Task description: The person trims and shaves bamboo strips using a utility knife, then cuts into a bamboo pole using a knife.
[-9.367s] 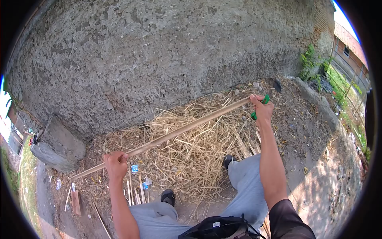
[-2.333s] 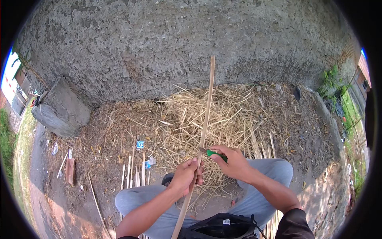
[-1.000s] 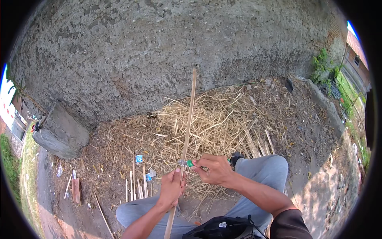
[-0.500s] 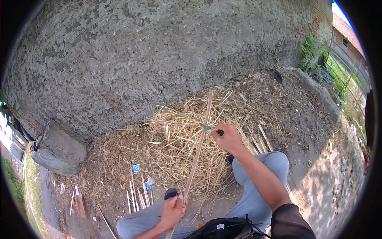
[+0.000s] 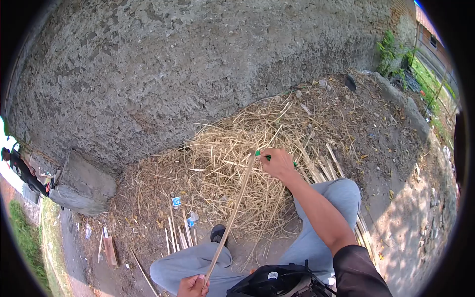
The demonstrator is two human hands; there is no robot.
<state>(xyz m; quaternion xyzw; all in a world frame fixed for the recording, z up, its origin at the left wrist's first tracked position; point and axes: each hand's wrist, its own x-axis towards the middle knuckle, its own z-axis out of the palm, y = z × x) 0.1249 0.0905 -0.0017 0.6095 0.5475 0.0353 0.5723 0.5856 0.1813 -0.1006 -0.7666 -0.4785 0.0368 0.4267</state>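
My left hand (image 5: pixel 192 286) is closed around the lower end of a long, thin wooden strip (image 5: pixel 231 218), low in the view beside my knee. The strip slants up and away from me. At its far end my right hand (image 5: pixel 278 163) grips a small knife (image 5: pixel 258 154) with a green handle. The blade is short in view and lies against the strip's tip; fingers hide most of the handle. Beneath the knife spreads a heap of pale shavings (image 5: pixel 247 185).
More strips lie by my left leg (image 5: pixel 179 235) and right leg (image 5: pixel 363 232). A rough wall (image 5: pixel 198 69) rises ahead, with a stone block (image 5: pixel 84 183) at its left. A black bag (image 5: pixel 267 286) rests at my lap. A person (image 5: pixel 25 171) stands far left.
My left hand has drawn the strip down toward my body, so its far end now sits at the knife. The right hand stays over the heap. The view has shifted slightly.
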